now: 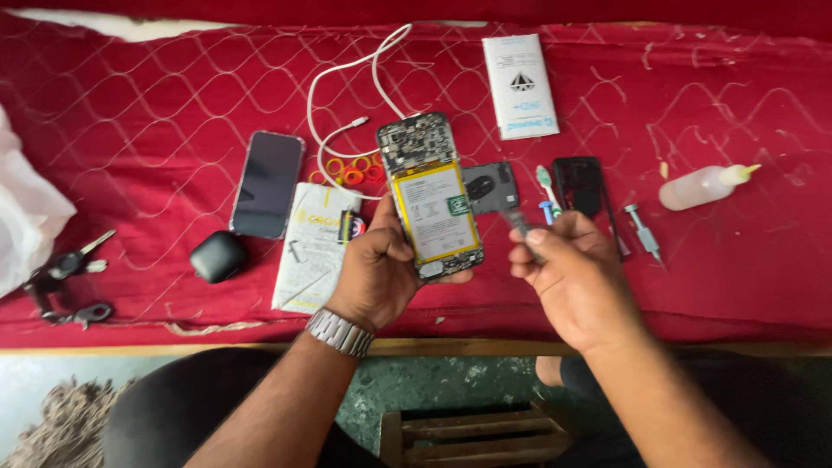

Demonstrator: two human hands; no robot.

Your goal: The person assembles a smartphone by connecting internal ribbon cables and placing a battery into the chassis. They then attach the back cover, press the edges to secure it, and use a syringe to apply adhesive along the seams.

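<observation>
My left hand (377, 264) holds an opened phone (431, 195) with its back off, showing a yellow-edged battery and the circuit board above it. The phone is tilted up above the red cloth. My right hand (568, 269) is just right of the phone, pinching a thin grey tool (520, 224) whose tip points up toward the phone's right edge. A metal watch (340, 332) sits on my left wrist.
On the red patterned cloth (737, 260) lie a dark phone (268, 184), a black earbud case (217, 256), a white packet (312, 247), a white cable (347, 95), orange rings (351, 171), a black cover piece (490, 187), a black frame (579, 184), a toothbrush (546, 184), a screwdriver (643, 231), a squeeze bottle (704, 185), a white box (520, 85), keys (65, 277).
</observation>
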